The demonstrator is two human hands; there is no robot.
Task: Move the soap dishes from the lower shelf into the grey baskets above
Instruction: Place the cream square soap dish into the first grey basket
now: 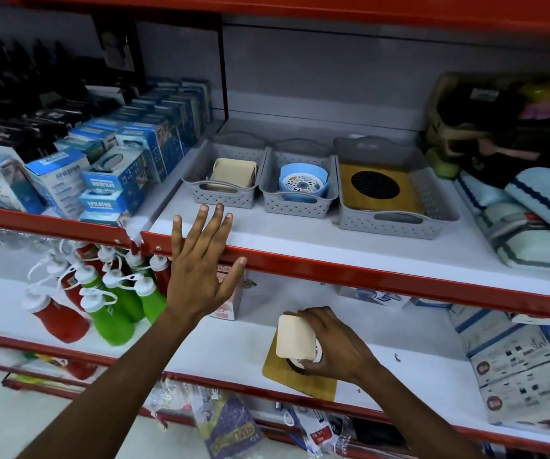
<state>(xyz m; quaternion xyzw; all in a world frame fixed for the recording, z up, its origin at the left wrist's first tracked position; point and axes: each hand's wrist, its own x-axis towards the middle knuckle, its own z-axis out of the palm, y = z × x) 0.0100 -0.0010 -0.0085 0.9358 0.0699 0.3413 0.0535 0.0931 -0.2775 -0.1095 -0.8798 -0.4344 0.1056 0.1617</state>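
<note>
My right hand point(336, 346) grips a cream square soap dish point(295, 336) just above a yellow wooden dish point(300, 379) lying on the lower shelf point(416, 376). My left hand point(201, 270) hovers with fingers spread in front of the red edge of the upper shelf, holding nothing. Three grey baskets stand on the upper shelf. The left basket point(224, 193) holds a cream dish point(234, 172). A blue round dish point(303, 182) sits in the middle basket point(297, 205). In the large right basket point(393, 226) lies a yellow wooden dish with a black round grille point(376, 187).
Blue boxes point(114, 173) crowd the upper shelf at left; light blue cases point(532, 226) are stacked at right. Red and green squeeze bottles point(108, 299) lie on the lower shelf at left, printed boxes point(515, 369) at right. Bagged goods hang below.
</note>
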